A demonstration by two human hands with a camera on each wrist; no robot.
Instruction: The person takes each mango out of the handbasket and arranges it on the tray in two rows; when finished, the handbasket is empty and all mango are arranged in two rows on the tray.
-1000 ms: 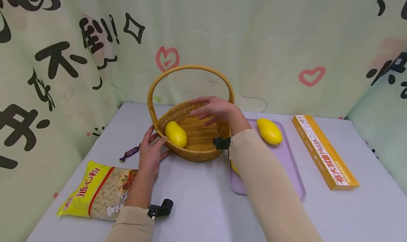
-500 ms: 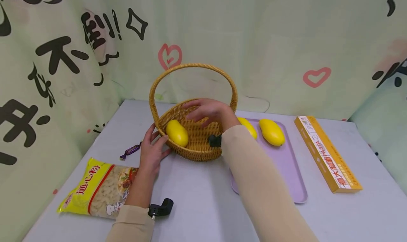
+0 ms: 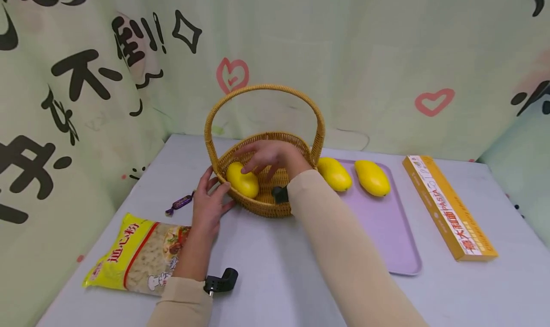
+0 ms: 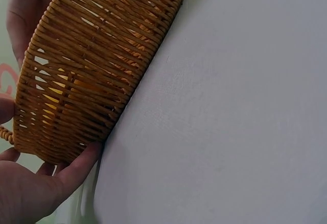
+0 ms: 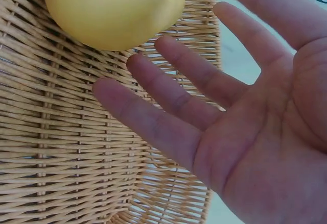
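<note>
A wicker basket (image 3: 270, 211) with a tall arched handle stands at the back centre of the table, a yellow mango (image 3: 242, 186) lying inside on the left. My left hand (image 3: 208, 203) grips the basket's left side, thumb near the rim and fingers spread along the outer wall. In the left wrist view, fingers (image 4: 82, 165) reach under the woven side. My right hand (image 3: 275, 156) is inside the basket opening with its fingertips right at the mango. The right wrist view shows its fingers (image 5: 148, 117) extended just beside the mango (image 5: 117, 9), with an open palm.
A purple tray (image 3: 386, 241) on the right carries two more mangoes (image 3: 334, 174), partly behind the right arm. Farther right lies an orange pasta box (image 3: 451, 207). On the left are a bag of pasta (image 3: 137, 255) and a purple wrapped candy (image 3: 180, 204). A printed curtain (image 3: 365, 69) surrounds the table.
My right hand has moved left and down toward the mango in the basket. Its arm now uncovers the second mango on the tray. The left hand keeps its hold on the basket.
</note>
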